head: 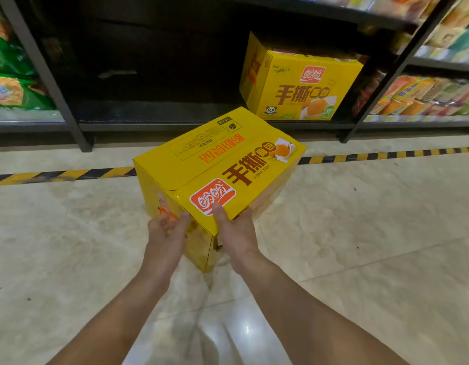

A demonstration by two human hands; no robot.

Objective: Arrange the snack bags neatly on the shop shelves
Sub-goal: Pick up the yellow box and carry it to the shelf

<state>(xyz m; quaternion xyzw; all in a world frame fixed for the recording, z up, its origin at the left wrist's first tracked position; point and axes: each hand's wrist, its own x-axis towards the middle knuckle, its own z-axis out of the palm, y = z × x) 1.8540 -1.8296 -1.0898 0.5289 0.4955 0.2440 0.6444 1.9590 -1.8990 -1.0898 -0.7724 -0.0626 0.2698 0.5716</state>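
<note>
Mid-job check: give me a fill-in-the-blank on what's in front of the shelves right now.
1. The left hand and right hand grip the near end of a ____ carton.
2. A second carton sits on the ____ shelf.
3. The bags at far left are ____.
4. The floor tape is striped yellow and ____.
Missing words: yellow, bottom, green, black.

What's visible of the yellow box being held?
The yellow box looks like glossy cardboard, closed, with a red-and-white logo, brown lettering and a bread picture on top. It is tilted, one corner toward the camera, over the floor before the shelf. The left hand holds its left side; the right hand lays its thumb by the logo, fingers under the edge.
</note>
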